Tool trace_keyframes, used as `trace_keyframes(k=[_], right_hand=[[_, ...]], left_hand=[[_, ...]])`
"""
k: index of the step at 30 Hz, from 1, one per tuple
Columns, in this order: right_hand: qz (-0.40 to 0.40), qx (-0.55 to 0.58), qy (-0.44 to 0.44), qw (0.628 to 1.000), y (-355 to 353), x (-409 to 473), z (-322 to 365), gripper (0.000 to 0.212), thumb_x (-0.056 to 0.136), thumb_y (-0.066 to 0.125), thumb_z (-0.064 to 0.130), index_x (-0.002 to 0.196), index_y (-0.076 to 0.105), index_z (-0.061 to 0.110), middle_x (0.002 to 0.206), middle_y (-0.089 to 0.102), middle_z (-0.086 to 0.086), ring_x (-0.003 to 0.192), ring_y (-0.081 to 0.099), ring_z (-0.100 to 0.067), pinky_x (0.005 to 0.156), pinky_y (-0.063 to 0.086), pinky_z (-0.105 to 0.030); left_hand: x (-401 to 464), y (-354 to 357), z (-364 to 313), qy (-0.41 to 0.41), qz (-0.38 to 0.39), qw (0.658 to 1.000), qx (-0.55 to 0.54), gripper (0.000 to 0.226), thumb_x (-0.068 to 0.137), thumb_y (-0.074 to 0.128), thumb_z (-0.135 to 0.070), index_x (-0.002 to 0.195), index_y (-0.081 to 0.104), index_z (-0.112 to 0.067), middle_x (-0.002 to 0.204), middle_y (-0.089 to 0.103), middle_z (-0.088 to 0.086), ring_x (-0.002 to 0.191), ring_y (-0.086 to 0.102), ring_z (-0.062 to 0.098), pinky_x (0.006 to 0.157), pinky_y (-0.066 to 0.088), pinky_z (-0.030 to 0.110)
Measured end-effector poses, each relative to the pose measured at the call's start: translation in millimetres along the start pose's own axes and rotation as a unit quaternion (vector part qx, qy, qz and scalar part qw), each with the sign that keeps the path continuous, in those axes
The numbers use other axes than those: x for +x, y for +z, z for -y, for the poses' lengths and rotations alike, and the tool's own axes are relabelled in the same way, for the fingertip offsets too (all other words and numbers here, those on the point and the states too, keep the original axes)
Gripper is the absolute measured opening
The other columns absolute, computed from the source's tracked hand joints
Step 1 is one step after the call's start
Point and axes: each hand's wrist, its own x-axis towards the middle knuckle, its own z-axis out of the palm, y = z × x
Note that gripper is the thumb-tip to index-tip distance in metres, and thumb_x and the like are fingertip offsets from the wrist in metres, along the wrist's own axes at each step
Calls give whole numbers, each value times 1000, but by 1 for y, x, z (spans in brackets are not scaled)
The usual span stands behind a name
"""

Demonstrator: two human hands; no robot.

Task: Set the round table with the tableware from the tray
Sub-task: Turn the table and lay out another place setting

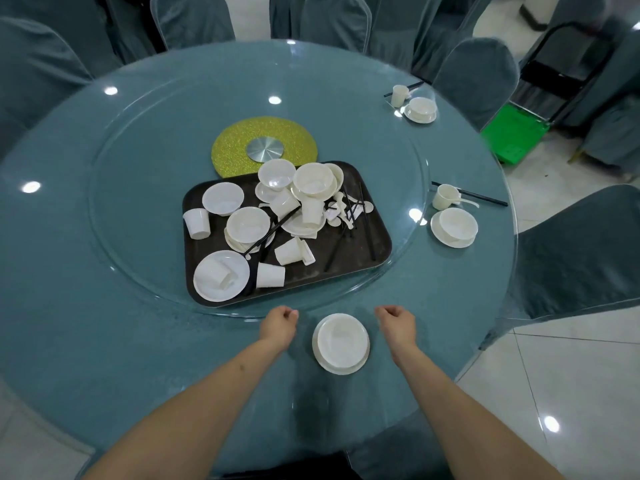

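From my remote feed: a white bowl on its saucer (341,344) sits at the near edge of the round table (104,341), between both hands and touching neither. The left hand (278,325) and right hand (396,323) flank it, fingers loosely curled, grasping nothing. Just beyond the bowl, the dark tray (346,265) holds jumbled cups, bowls and chopsticks.

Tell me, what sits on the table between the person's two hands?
In the head view, a white bowl on a plate sits between the left hand and the right hand. Neither hand touches it; both hold nothing.
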Motion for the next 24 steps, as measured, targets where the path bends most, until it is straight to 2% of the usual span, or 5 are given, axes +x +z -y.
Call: trace_keyframes(k=[5, 15, 19, 22, 24], right_hand=[[27, -9, -19, 999, 13, 7, 29, 9, 89, 71, 23, 90, 71, 13, 82, 71, -1, 70, 60, -17, 73, 51, -33], [58, -53, -65, 995, 56, 26, 82, 9, 85, 73, 17, 94, 71, 17, 91, 72, 1, 87, 67, -19, 85, 55, -36], [67, -80, -77, 992, 71, 36, 100, 9, 86, 72, 17, 96, 70, 18, 94, 72, 1, 87, 67, -18, 68, 51, -25], [62, -95, -80, 990, 78, 48, 110, 8, 84, 73, 20, 90, 69, 22, 92, 74, 0, 92, 70, -23, 86, 57, -37], [56, -106, -85, 989, 82, 57, 119, 6, 85, 73, 20, 91, 70, 20, 92, 73, 0, 93, 69, -24, 90, 55, -38]], left_hand=[[-7, -26, -25, 94, -43, 990, 96, 17, 99, 52, -25, 103, 65, -16, 95, 67, 0, 91, 61, 22, 77, 44, 29], [7, -43, -41, 208, -44, 962, 170, 25, 98, 53, -20, 120, 63, -11, 116, 62, 7, 106, 61, 24, 99, 46, 33], [15, -41, -46, 225, -45, 958, 173, 26, 98, 52, -18, 121, 63, -13, 115, 61, 6, 106, 61, 23, 96, 45, 30], [23, -36, -51, 242, -39, 955, 166, 26, 98, 52, -16, 121, 63, -12, 116, 62, 7, 107, 60, 23, 97, 43, 29], [27, -31, -55, 252, -31, 953, 164, 26, 98, 52, -17, 121, 63, -11, 117, 63, 7, 109, 60, 22, 98, 42, 28]])
